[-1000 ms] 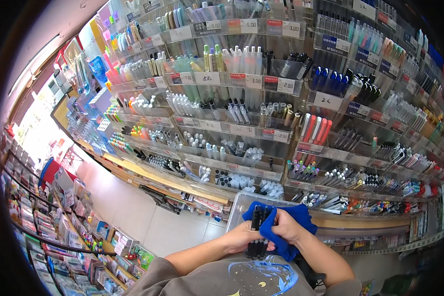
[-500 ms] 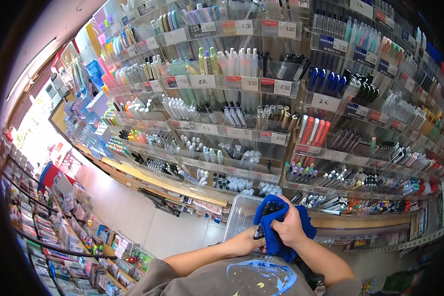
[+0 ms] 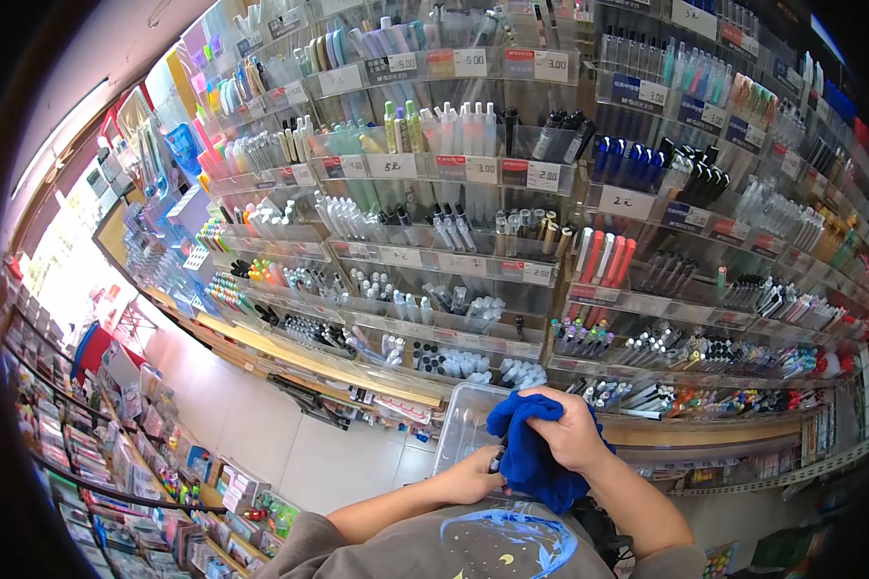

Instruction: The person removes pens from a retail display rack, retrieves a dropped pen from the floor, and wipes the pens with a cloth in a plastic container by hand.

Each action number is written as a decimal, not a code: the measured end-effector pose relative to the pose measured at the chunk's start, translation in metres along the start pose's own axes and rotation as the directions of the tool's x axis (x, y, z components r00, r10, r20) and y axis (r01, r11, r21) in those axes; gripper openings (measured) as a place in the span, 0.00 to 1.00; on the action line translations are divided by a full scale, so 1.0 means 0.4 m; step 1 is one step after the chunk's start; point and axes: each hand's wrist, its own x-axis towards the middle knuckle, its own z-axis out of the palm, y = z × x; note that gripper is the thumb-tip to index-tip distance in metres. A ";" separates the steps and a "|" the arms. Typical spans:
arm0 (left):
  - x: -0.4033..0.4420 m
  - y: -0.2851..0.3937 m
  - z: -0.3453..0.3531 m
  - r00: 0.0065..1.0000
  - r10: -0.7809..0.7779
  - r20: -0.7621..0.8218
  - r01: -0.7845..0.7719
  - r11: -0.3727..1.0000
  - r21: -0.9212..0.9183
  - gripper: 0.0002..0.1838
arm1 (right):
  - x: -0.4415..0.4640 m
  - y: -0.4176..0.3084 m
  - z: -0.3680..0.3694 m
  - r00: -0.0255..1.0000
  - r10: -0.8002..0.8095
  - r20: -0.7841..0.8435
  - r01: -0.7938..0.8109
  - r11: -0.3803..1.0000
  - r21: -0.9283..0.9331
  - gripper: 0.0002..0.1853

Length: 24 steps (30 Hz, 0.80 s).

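Left hand (image 3: 468, 478), 6 o'clock: curled around dark pens (image 3: 497, 459), mostly hidden | Right hand (image 3: 567, 434), 5 o'clock: pinching bunched blue cloth (image 3: 531, 465) against them | Clear plastic bin (image 3: 454, 422): just beyond, 6 o'clock

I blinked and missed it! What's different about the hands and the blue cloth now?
The right hand has drawn the blue cloth over the black pens, toward the left hand, so they're mostly hidden. Nothing was visibly let go: the left hand still grips the pens, the right the cloth. The clear box stayed put.
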 end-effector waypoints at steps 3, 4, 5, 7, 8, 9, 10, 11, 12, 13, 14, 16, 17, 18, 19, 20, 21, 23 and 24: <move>-0.004 -0.025 -0.004 1.000 0.027 -0.009 -0.026 0.999 0.047 0.08 | -0.010 -0.024 -0.001 0.998 0.003 0.062 -0.002 1.000 -0.006 0.14; -0.007 -0.021 0.000 0.998 0.053 -0.034 -0.051 0.996 0.069 0.08 | -0.012 -0.029 -0.002 0.997 0.004 0.081 -0.005 1.000 0.009 0.14; -0.009 -0.019 0.002 0.995 0.078 -0.057 -0.073 0.993 0.090 0.09 | -0.015 -0.033 -0.002 0.996 -0.037 0.085 0.040 0.999 -0.026 0.14; -0.007 -0.038 0.002 0.985 0.127 -0.119 -0.100 0.972 0.213 0.10 | -0.022 -0.038 -0.003 0.988 -0.118 0.096 0.127 0.987 -0.094 0.13; -0.006 -0.044 0.002 0.977 0.153 -0.145 -0.109 0.956 0.274 0.11 | -0.025 -0.035 -0.004 0.990 -0.115 0.082 0.122 0.989 -0.085 0.12; -0.004 -0.045 0.005 0.974 0.170 -0.152 -0.122 0.951 0.285 0.13 | -0.027 -0.028 -0.006 0.992 -0.111 0.067 0.116 0.990 -0.077 0.11; -0.001 -0.045 0.007 0.969 0.188 -0.159 -0.135 0.946 0.296 0.14 | -0.031 -0.023 -0.008 0.993 -0.107 0.053 0.111 0.991 -0.070 0.10; 0.000 -0.045 0.010 0.964 0.205 -0.167 -0.147 0.941 0.306 0.15 | -0.036 -0.022 -0.004 0.995 -0.102 0.016 0.103 0.993 -0.059 0.10; 0.000 -0.045 0.010 0.952 0.237 -0.193 -0.164 0.929 0.333 0.17 | -0.040 -0.020 0.003 0.995 -0.098 -0.020 0.097 0.994 -0.048 0.10; 0.000 -0.044 0.012 0.938 0.270 -0.218 -0.180 0.916 0.360 0.18 | -0.042 -0.018 0.011 0.994 -0.093 -0.055 0.091 0.995 -0.037 0.10; -0.001 -0.043 0.013 0.922 0.302 -0.242 -0.194 0.902 0.387 0.20 | -0.043 -0.016 0.018 0.993 -0.084 -0.077 0.083 0.996 -0.014 0.11; -0.001 -0.024 0.017 0.888 0.370 -0.275 -0.235 0.877 0.420 0.22 | -0.043 -0.011 0.028 0.991 -0.065 -0.119 0.070 0.997 0.030 0.11; -0.001 -0.014 0.020 0.868 0.404 -0.290 -0.255 0.863 0.437 0.23 | -0.044 -0.013 0.027 0.991 -0.081 -0.111 0.083 0.996 0.018 0.11; -0.004 -0.005 0.022 0.873 0.391 -0.292 -0.233 0.860 0.455 0.23 | -0.046 -0.015 0.026 0.990 -0.095 -0.101 0.096 0.995 0.006 0.11; -0.008 0.002 0.023 0.878 0.378 -0.296 -0.209 0.856 0.472 0.23 | -0.046 -0.016 0.024 0.990 -0.108 -0.090 0.108 0.994 -0.006 0.11; -0.011 0.005 0.024 0.882 0.364 -0.299 -0.186 0.852 0.489 0.24 | -0.045 -0.012 0.024 0.991 -0.101 -0.089 0.104 0.994 0.034 0.11; -0.011 0.001 0.022 0.888 0.353 -0.293 -0.182 0.857 0.482 0.23 | -0.043 -0.006 0.022 0.992 -0.093 -0.088 0.099 0.992 0.074 0.10; -0.008 -0.011 0.016 0.901 0.333 -0.278 -0.175 0.865 0.470 0.22 | -0.042 -0.002 0.023 0.992 -0.089 -0.093 0.097 0.992 0.086 0.09; -0.008 -0.013 0.016 0.910 0.309 -0.277 -0.171 0.888 0.428 0.21 | -0.041 -0.003 0.025 0.991 -0.094 -0.098 0.100 0.993 0.059 0.09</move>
